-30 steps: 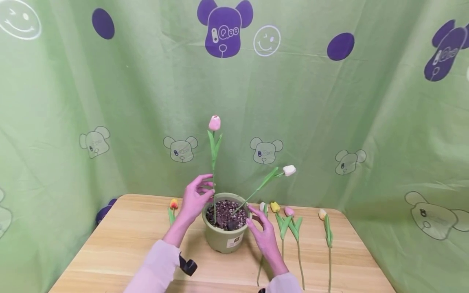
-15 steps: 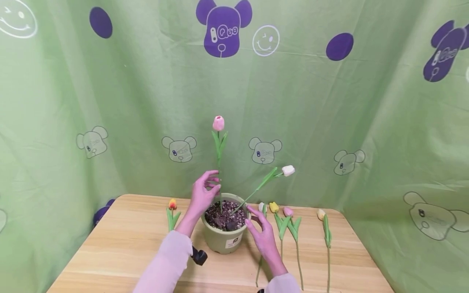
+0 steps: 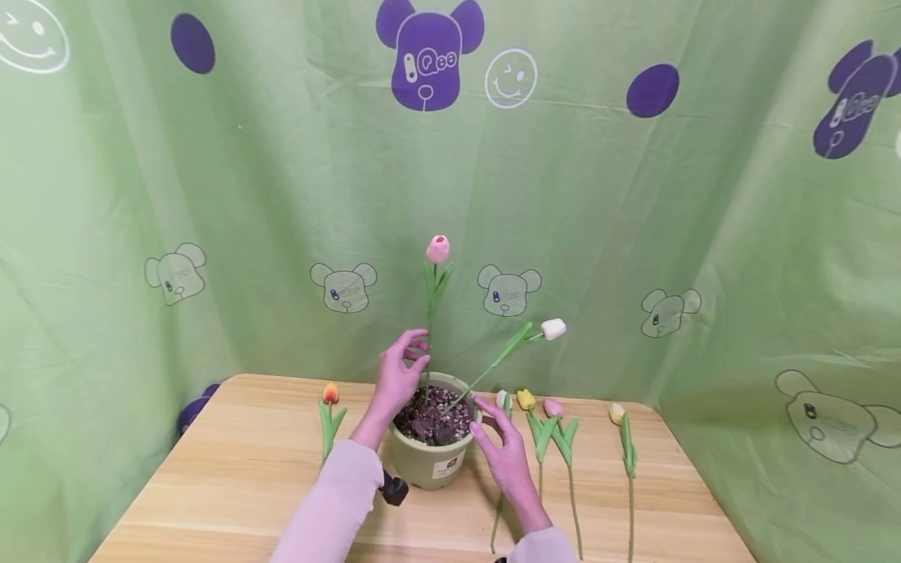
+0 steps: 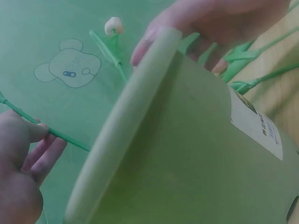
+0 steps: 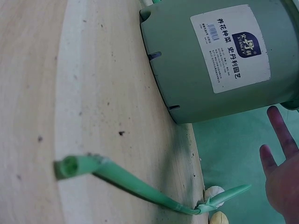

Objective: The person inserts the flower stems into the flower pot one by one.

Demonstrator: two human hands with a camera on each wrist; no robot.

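Observation:
My left hand (image 3: 400, 379) pinches the green stem of a pink tulip (image 3: 438, 250) between thumb and fingers. The tulip stands nearly upright, its lower stem reaching down to the dark soil (image 3: 422, 426) in a green flower pot (image 3: 425, 467). A white tulip (image 3: 554, 328) is stuck in the same soil and leans far to the right. With thumb and index finger, my right hand (image 3: 508, 461) holds the pot's right rim; the other fingers show beside the pot in the right wrist view. Close up, the left wrist view shows the pinched stem (image 4: 70, 139) just outside the rim (image 4: 124, 126).
Right of the pot lie several tulips: a yellow one (image 3: 525, 399), a pink one (image 3: 553, 408), a white one (image 3: 503, 399) and a cream one (image 3: 617, 413). A red-orange tulip (image 3: 330, 393) lies at left. Green curtains (image 3: 450, 180) stand around the wooden table (image 3: 232, 469).
My left hand has moved right with the pink tulip, whose stem now meets the pot farther back and whose bloom sits slightly lower. The right hand has stayed at the rim.

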